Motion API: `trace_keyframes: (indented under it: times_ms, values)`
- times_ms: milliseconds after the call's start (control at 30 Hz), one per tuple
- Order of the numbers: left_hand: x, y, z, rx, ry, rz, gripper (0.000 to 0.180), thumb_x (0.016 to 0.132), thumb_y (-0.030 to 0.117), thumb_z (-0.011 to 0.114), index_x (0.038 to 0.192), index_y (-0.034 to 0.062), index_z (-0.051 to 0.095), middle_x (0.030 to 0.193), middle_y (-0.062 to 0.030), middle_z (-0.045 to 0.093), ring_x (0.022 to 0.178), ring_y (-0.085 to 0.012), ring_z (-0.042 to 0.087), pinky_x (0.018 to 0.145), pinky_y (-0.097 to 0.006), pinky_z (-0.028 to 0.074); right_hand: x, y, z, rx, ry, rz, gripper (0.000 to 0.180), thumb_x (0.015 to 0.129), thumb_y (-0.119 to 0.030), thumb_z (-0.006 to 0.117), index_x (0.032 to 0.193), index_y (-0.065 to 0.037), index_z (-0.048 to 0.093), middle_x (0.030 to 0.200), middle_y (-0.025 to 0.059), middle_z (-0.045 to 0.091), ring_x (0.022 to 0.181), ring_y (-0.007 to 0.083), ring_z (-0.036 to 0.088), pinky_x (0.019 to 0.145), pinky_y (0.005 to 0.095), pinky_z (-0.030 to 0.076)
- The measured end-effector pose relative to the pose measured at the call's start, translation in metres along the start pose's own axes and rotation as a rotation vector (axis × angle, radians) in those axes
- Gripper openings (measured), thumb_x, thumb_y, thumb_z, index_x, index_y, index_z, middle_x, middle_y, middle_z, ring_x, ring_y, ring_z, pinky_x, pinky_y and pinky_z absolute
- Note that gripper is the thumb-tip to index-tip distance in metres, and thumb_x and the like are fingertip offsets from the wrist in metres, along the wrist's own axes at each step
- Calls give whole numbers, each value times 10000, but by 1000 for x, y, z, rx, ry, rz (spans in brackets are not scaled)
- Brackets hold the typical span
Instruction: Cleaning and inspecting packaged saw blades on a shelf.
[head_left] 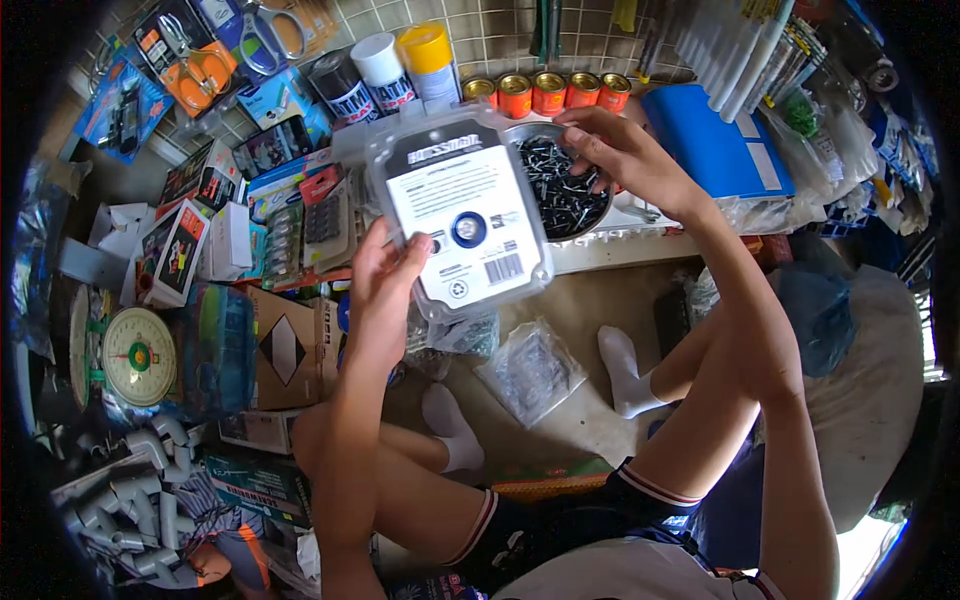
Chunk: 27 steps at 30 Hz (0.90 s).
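Note:
My left hand (385,280) grips a clear plastic blister pack (463,207) by its lower left edge, thumb on the front. Its printed white card carries a small round picture and a barcode. My right hand (640,165) hovers over the right side of a round metal bowl (592,230), its fingers loosely bent and apart, with nothing visible in them. Dark screws (555,185) fill the bowl. The pack stands in front of the bowl's left edge and hides part of it.
Spray cans (378,62) and several small orange tins (549,95) line the back. A blue folder (710,140) lies right of the bowl. Packaged goods crowd the left, above a dial scale (139,356) and grey pipe fittings (140,500). A plastic bag (530,375) rests on the floor.

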<state>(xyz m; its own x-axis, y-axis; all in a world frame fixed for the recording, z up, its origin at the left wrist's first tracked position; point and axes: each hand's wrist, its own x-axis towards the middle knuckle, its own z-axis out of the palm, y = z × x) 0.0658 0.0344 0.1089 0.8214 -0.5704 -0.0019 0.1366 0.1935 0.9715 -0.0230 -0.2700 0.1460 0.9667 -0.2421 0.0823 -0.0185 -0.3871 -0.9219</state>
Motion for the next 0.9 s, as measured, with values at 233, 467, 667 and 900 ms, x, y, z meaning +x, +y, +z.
trace_keyframes:
  times_ms: [233,467,667,900]
  values:
    - [-7,-17,22,58,-100,-68,283,1009,81,642,1278,12,582,1083,-83,719,1010,-111,659,895,-270,513,12,7,9,-114,-17,-156,483,957,-304,760,1345,-73,588,1047,27,597,868,83,589,725,261,473]
    - [-12,-16,39,-271,-8,-275,372,1052,240,591,1376,66,533,1309,-70,644,1168,-169,632,996,-348,492,8,14,8,-165,59,-210,388,896,-269,813,1203,-55,714,941,28,638,820,113,602,773,277,501]
    - [-10,-33,40,-616,-185,-403,548,1105,447,380,1488,65,469,1447,-92,575,1297,-251,583,1068,-428,472,6,4,3,142,-68,-31,294,992,-225,710,1215,-33,709,1072,19,711,915,92,636,796,269,505]
    - [-7,-46,40,-737,-160,-473,649,1083,562,337,1463,66,508,1401,-117,615,1307,-313,567,1101,-507,424,3,-4,-25,440,109,65,217,1020,-194,628,1165,-36,658,1062,33,666,914,100,612,861,274,524]
